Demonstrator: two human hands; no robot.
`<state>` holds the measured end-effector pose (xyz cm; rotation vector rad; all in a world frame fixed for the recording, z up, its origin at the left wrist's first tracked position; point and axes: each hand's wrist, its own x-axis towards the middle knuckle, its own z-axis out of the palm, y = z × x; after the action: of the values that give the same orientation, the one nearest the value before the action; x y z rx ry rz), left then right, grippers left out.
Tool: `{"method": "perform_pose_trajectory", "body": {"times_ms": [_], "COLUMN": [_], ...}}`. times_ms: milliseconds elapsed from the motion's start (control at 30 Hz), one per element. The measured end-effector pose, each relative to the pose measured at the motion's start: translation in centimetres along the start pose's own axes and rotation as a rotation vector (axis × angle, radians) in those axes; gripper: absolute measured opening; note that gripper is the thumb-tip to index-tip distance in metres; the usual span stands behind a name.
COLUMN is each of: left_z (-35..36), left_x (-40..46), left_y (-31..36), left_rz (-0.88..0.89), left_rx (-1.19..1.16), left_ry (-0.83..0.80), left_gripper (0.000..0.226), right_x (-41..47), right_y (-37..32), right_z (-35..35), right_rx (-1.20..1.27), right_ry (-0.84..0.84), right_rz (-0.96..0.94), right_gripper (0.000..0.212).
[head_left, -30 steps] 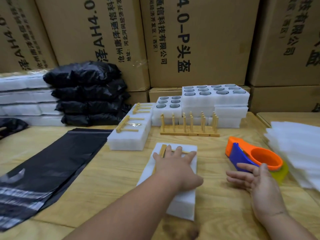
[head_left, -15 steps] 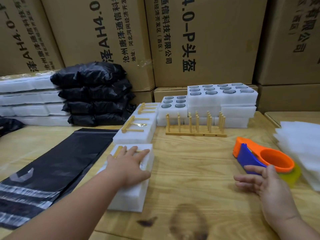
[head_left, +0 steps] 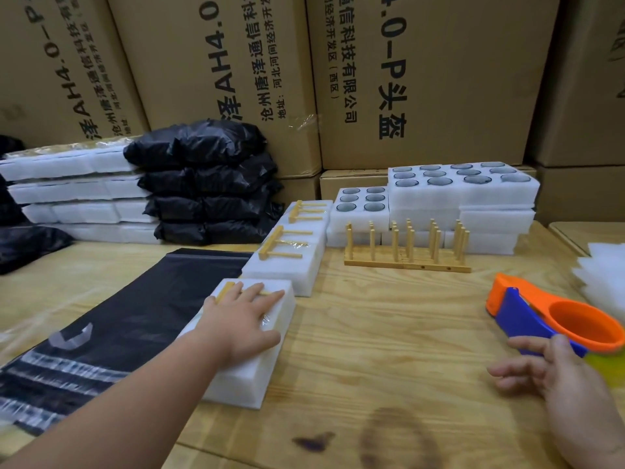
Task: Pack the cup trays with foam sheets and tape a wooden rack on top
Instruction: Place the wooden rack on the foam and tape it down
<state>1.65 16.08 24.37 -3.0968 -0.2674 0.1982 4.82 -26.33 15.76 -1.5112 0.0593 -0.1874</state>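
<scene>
The far right is hard to read: the stack of loose foam sheets [head_left: 605, 282] runs off the frame edge, and the tape dispenser [head_left: 554, 319], orange and blue, is cut off at its yellowish roll. The right hand [head_left: 558, 377] sits just beside that dispenser with its fingers loosely spread; the fingertips seem to brush the blue body, though I cannot tell whether they really touch.

The left hand [head_left: 243, 319] lies flat on the packed foam block [head_left: 250, 360], fingers straight and spread, pressing down on its top. It hides most of the wooden rack [head_left: 226, 291] taped there; only the pale crossbar and bits of the pegs show past the fingers, with a shine of clear tape near the thumb. The block is white, rectangular, and sits on the wooden table [head_left: 389, 333] at the edge of a flat black bag [head_left: 135, 319].

Just behind it two more finished blocks [head_left: 287, 262] carry racks on top. Farther back stand open cup trays [head_left: 460, 184] and an upright wooden rack [head_left: 406, 247].
</scene>
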Motion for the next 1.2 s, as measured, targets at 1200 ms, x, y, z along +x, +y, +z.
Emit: {"method": "perform_pose_trajectory", "body": {"times_ms": [1200], "left_z": [7.8], "left_x": [-0.8], "left_y": [17.5], "left_rz": [0.301], "left_rx": [-0.158], "left_ry": [0.017], "left_gripper": [0.075], "right_x": [-1.0], "right_y": [0.0], "right_z": [2.6], "right_rx": [-1.228], "right_ry": [-0.244], "right_rz": [-0.256], "right_gripper": [0.050]}}
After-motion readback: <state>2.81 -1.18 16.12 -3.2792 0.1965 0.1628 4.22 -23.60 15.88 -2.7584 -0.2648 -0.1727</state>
